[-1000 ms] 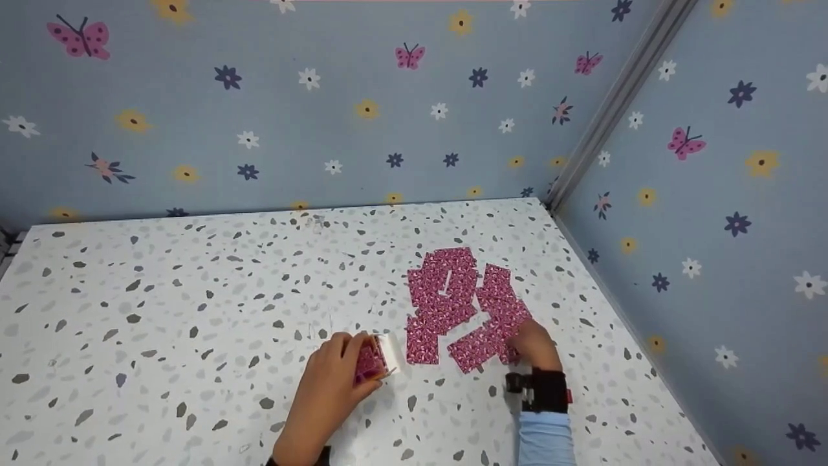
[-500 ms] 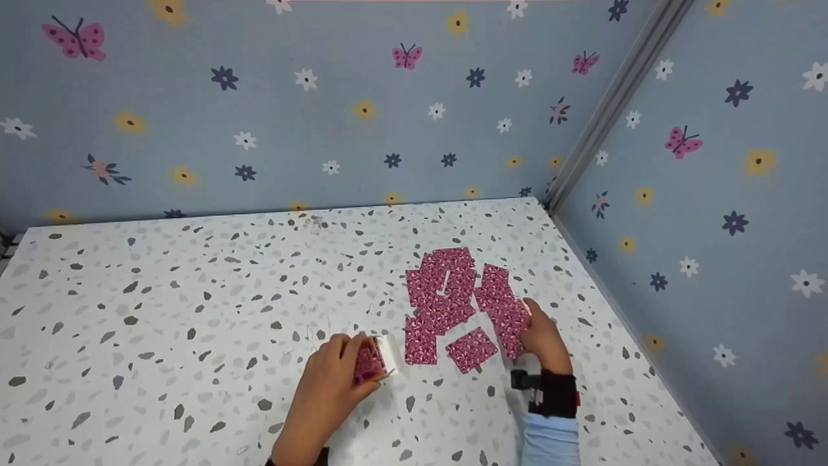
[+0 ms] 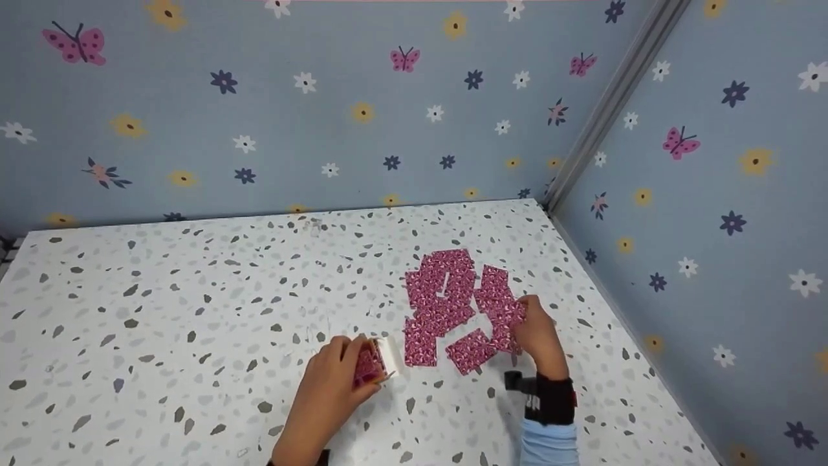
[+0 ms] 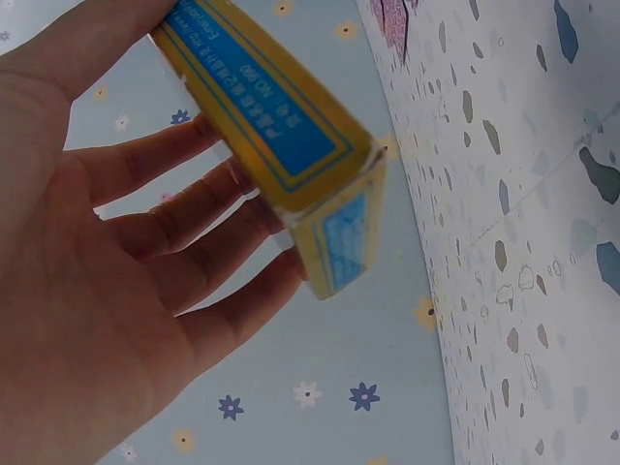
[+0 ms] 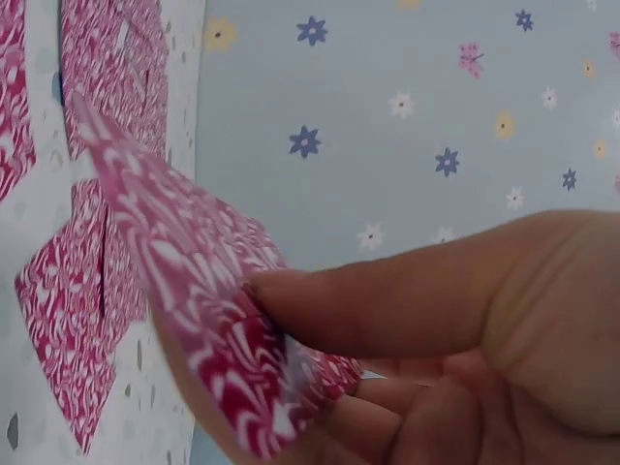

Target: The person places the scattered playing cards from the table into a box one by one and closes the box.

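My left hand (image 3: 333, 382) grips a small playing-card box at the front middle of the table. In the left wrist view the box (image 4: 271, 107) is yellow with blue printed panels, held between thumb and fingers. From the head, pink cards show inside it beside a raised white flap (image 3: 389, 356). My right hand (image 3: 542, 336) is at the right edge of the spread cards. Between thumb and fingers it pinches a pink-and-white patterned playing card (image 5: 203, 281), tilted above the table; whether more than one is held, I cannot tell. Several matching cards (image 3: 446, 278) lie overlapping on the table.
The white speckled table (image 3: 194, 310) meets a blue flowered wall (image 3: 278, 110) at the back and another flowered wall (image 3: 698, 259) on the right. One card (image 3: 471, 351) lies near the front of the spread, close to the right hand.
The right hand has picked up from the right part of the spread, shifting right and then slightly back left. Fewer cards lie at the lower right. The left hand and box stay put.
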Available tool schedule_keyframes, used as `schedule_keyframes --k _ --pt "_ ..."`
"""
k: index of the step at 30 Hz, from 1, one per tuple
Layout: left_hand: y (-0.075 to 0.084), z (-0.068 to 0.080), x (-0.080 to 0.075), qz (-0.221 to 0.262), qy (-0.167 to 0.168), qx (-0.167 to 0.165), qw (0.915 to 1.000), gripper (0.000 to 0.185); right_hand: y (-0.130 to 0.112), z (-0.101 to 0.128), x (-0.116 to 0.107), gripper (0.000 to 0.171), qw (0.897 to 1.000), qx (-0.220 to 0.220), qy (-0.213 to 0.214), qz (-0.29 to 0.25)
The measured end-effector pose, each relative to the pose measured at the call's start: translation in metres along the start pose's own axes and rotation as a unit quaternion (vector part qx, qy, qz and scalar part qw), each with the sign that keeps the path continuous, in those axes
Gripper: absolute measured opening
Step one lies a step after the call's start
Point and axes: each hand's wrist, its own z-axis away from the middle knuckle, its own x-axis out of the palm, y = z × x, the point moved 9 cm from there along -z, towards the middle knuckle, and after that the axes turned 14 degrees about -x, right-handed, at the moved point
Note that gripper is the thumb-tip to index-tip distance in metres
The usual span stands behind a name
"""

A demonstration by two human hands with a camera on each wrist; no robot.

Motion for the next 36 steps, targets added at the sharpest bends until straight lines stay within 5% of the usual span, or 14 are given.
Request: schedule_keyframes --k 10,16,25,36 --pt "0.001 0.001 -0.001 -0.002 -0.001 0.003 1.0 0.071 -0.038 0.005 -0.001 0.022 0.995 -0.074 0.041 -0.061" --pt "0.001 0.001 0.001 -0.002 -0.009 0.001 1.0 0.07 -0.055 0.009 0.008 0.02 0.988 -0.082 0.025 -0.129" --pt "0.001 0.001 0.005 -0.007 -0.013 0.002 0.9999 0.07 -0.086 0.013 0.028 0.052 0.963 -0.159 -0.034 -0.212" --pt "0.002 0.001 0.007 -0.011 -0.018 0.0 0.9998 0.071 -0.112 0.021 0.046 0.04 0.946 -0.152 -0.074 -0.277"
